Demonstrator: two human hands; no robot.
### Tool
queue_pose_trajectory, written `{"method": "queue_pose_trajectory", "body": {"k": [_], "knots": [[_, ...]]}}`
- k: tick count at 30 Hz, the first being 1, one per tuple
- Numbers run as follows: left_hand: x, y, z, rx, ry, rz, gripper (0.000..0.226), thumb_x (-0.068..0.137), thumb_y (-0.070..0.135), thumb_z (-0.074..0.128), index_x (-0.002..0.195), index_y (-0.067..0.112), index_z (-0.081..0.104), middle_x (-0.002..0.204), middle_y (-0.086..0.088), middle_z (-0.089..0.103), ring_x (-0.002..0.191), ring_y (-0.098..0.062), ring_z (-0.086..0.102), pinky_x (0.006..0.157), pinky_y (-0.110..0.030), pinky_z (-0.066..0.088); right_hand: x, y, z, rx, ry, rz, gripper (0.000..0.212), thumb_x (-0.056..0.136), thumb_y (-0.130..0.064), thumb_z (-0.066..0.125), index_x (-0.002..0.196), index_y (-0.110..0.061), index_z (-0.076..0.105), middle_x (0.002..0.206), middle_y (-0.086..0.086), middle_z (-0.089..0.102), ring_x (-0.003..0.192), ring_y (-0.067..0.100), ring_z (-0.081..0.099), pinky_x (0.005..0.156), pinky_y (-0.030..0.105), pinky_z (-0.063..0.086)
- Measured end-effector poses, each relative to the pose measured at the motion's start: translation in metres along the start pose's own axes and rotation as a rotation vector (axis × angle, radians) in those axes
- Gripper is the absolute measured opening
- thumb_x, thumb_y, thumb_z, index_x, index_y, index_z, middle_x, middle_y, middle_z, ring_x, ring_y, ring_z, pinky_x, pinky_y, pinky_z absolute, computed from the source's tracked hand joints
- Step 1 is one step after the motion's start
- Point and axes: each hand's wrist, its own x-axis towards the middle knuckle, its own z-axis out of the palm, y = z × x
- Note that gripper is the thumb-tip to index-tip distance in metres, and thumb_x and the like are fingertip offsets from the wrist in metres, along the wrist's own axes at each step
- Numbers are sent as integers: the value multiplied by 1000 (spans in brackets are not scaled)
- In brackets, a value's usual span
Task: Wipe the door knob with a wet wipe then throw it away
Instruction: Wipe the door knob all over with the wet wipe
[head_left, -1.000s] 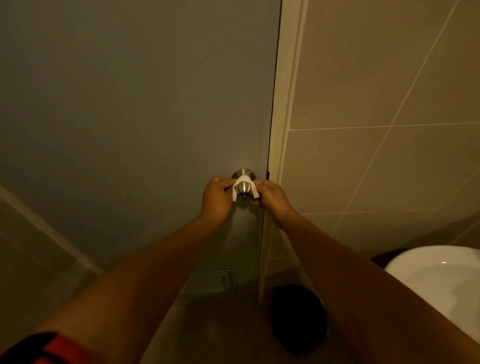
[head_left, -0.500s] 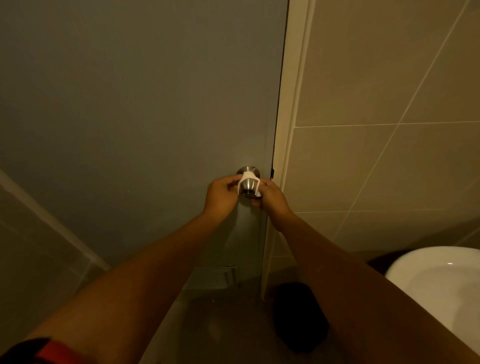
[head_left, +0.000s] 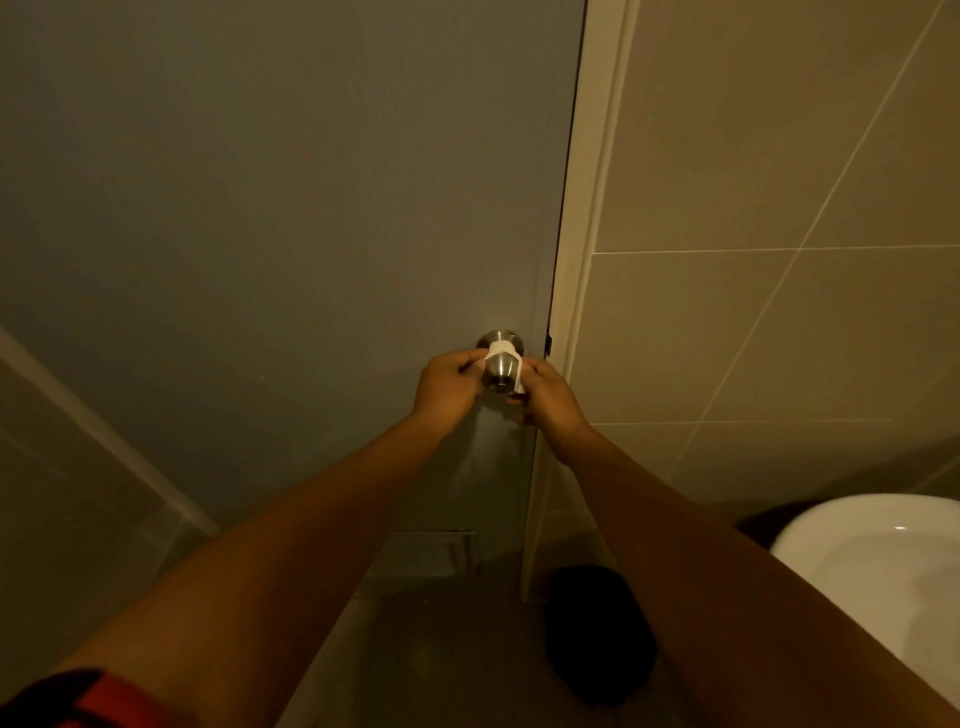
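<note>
Wipe (head_left: 503, 346) looped behind knob (head_left: 500, 370), both hands pinching.

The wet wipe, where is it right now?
In the head view, the wet wipe is looped behind the door knob, stretched between the left hand and right hand, near the door's right edge.

From my seat, the wipe (head_left: 503, 347) hides the knob's (head_left: 500, 370) neck; the sink (head_left: 878, 566) is cut off at the right edge.
</note>
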Motion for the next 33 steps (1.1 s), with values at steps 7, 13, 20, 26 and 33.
{"method": "queue_pose_trajectory", "body": {"k": [7,13,20,26,33], "knots": [[-18,-13,-10,2,49,-8,25,84,3,69,109,4,74,102,-15,75,88,-19,70,89,-28,55,-16,4,-6,-102,199,-111,12,96,-16,54,99,-12,65,90,9,69,75,17,66,76,32,58],[-44,-5,-8,12,-2,15,22,85,2,66,105,1,75,101,-18,75,93,-29,71,94,-37,55,-44,3,1,-217,217,-98,15,92,-17,56,99,-11,67,98,10,69,87,22,67,83,37,59],[-16,-8,-15,-5,57,-123,12,78,15,61,86,23,61,94,-12,71,88,-31,70,83,-46,60,-37,-34,10,-166,292,-8,44,90,-14,51,134,-17,47,127,13,58,111,34,60,93,49,54],[-3,-7,-15,-25,11,-96,30,86,11,57,116,16,56,110,-11,66,98,-31,66,90,-46,57,-20,-30,17,-261,227,-32,47,93,-20,54,139,-16,47,138,13,54,119,34,56,97,49,52],[-3,-4,-6,-49,28,-64,30,89,6,57,113,13,72,106,-15,73,91,-29,68,78,-30,56,-18,-27,4,-238,310,-102,22,84,-20,71,101,-6,74,88,9,71,84,26,68,86,46,58]]}}
